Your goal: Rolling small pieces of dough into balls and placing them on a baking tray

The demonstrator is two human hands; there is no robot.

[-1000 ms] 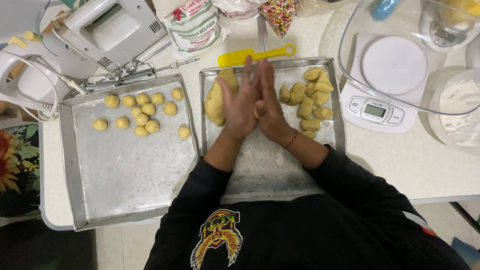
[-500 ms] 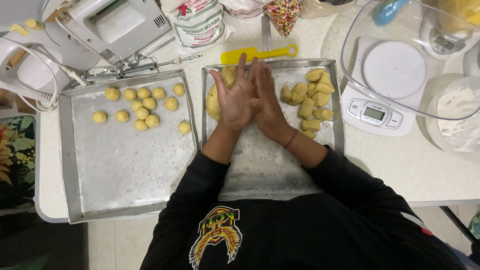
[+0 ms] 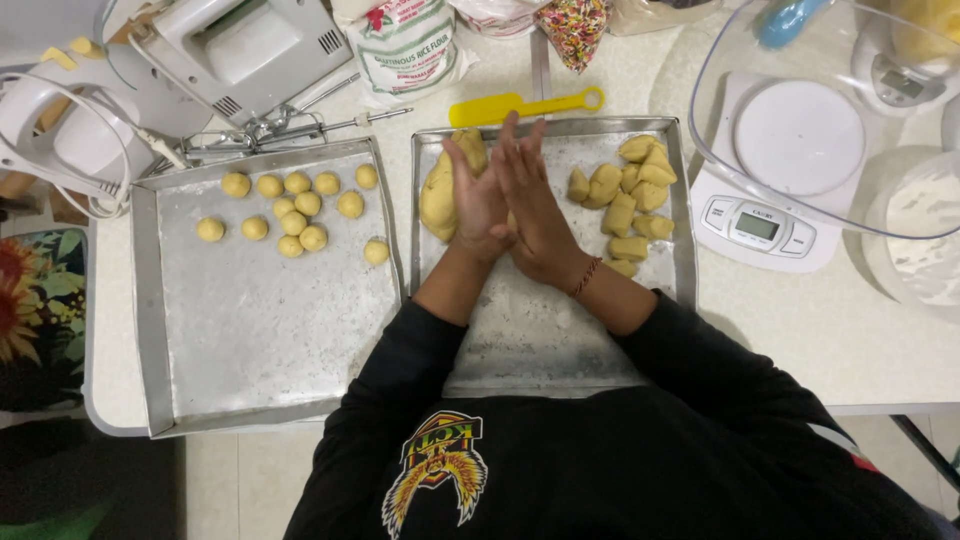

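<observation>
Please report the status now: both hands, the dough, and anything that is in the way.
Left hand and right hand pressed palm to palm above right tray. Dough between palms hidden. Dough lump beside left hand. Nothing blocking.

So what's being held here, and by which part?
Cannot be told: left hand and right hand are pressed palm to palm above the right tray, hiding anything between.

Dull, flour-dusted metal of the right baking tray [image 3: 655, 290]; same matt, scuffed metal on the left tray [image 3: 250, 340]; soft, smooth, pale yellow dough lump [image 3: 440, 190] at ten o'clock of the hands; glossy yellow plastic spatula [image 3: 525, 104]; clear glossy plastic bowl [image 3: 720, 150]; matt black cloth sleeves [image 3: 700, 350]
</observation>
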